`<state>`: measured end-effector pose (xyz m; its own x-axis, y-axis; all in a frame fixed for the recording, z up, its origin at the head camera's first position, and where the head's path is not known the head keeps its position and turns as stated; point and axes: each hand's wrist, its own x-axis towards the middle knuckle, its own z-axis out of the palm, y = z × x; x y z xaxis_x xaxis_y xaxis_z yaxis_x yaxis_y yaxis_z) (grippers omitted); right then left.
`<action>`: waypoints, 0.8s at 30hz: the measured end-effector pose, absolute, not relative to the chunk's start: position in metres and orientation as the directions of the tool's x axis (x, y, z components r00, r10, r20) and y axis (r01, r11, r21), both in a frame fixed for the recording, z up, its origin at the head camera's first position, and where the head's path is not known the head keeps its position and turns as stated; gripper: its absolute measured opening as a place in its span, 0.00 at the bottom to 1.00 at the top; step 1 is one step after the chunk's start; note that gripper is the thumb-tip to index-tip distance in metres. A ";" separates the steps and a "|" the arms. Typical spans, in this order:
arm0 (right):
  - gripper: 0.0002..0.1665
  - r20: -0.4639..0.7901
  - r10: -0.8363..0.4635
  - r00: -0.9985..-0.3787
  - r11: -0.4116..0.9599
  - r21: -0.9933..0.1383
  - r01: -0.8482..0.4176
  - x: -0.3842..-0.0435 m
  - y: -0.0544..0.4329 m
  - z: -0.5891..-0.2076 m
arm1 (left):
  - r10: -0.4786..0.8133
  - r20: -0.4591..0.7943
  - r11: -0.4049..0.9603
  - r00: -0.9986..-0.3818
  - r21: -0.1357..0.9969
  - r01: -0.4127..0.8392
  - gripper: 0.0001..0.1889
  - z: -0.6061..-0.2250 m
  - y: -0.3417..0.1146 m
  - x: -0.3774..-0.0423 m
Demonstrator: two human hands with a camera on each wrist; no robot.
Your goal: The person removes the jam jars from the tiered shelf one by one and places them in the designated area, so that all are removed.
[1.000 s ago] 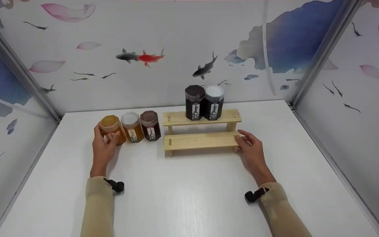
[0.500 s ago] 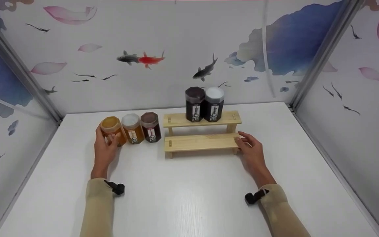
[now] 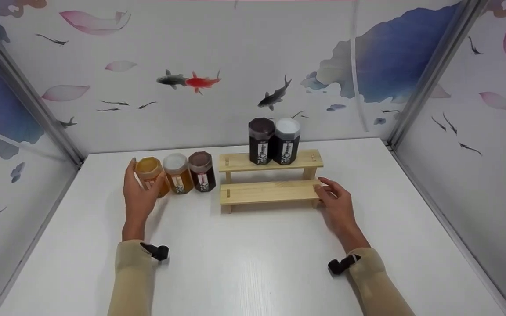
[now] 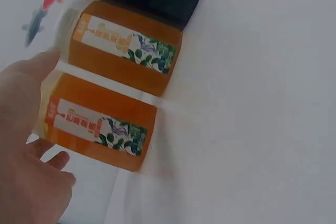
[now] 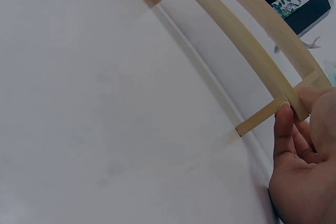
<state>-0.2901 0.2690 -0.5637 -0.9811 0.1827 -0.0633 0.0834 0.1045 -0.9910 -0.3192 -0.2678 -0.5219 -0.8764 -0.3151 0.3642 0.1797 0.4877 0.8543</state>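
My left hand (image 3: 141, 195) is around the leftmost jar, an amber one with a yellow lid (image 3: 148, 166), at the row's left end. In the left wrist view its thumb and fingers stand spread on either side of this upright honey-coloured jar (image 4: 102, 121), near the lid. Beside it are a second amber jar with a white lid (image 3: 179, 174) and a dark jar with a brown lid (image 3: 202, 172). My right hand (image 3: 337, 202) pinches the right end of the lower board of a two-step wooden rack (image 3: 270, 192); the right wrist view shows the thumb against the board's end (image 5: 294, 100).
Two dark jars, one brown-lidded (image 3: 261, 142) and one white-lidded (image 3: 286, 142), stand on the rack's upper step. The white tabletop (image 3: 244, 254) meets a white back wall (image 3: 218, 114) painted with fish and petals. Side walls rise at left and right.
My left hand's fingers have spread apart around the yellow-lidded jar, loosening from it. The jars and rack keep their places, and the right hand still pinches the board. The head view has tilted slightly.
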 end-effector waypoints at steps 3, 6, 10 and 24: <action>0.31 -0.069 0.185 -0.980 0.108 -0.990 0.090 -0.290 0.269 -0.563 | -0.356 0.502 0.525 -0.788 0.805 0.276 0.38 -0.511 -0.252 -0.321; 0.31 -0.066 0.186 -0.980 0.107 -0.990 0.087 -0.289 0.268 -0.562 | -0.342 0.618 0.567 -0.708 0.736 0.369 0.29 -0.501 -0.232 -0.321; 0.32 -0.061 0.183 -0.981 0.090 -0.993 0.079 -0.288 0.267 -0.562 | -0.260 0.685 0.572 -0.681 0.677 0.463 0.24 -0.490 -0.202 -0.320; 0.31 -0.052 0.190 -0.980 0.090 -0.993 0.071 -0.289 0.266 -0.563 | 0.019 0.635 0.381 -0.772 0.709 0.593 0.30 -0.480 -0.095 -0.335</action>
